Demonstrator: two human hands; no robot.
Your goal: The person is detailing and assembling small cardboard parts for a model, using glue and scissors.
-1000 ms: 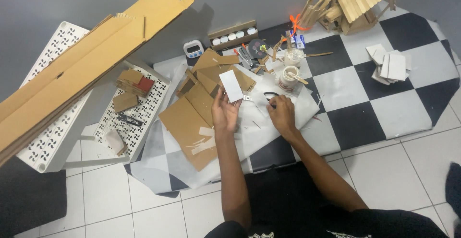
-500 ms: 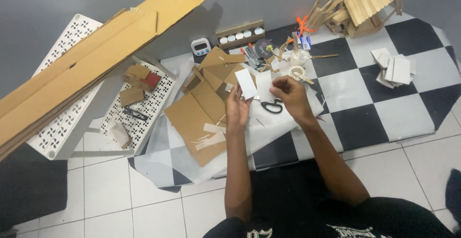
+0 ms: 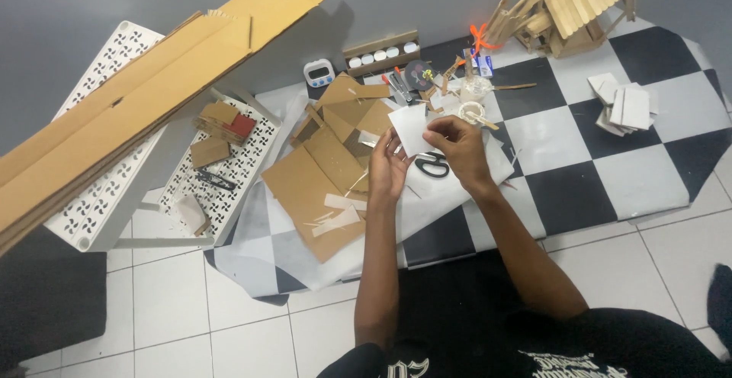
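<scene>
Between both hands: small white rectangular card [image 3: 410,128], left hand [image 3: 387,170] pinching its lower edge, right hand [image 3: 460,147] gripping its right side, held flat for handling. Beneath: black-handled scissors [image 3: 434,164]; left, brown cardboard sheets [image 3: 320,180] on checkered mat [image 3: 579,187].

My left hand [image 3: 387,170] raised, fingers upright and curled, my right hand [image 3: 457,147] just beside it, fingers pinched, both forearms reaching forward, bare, converging.
</scene>
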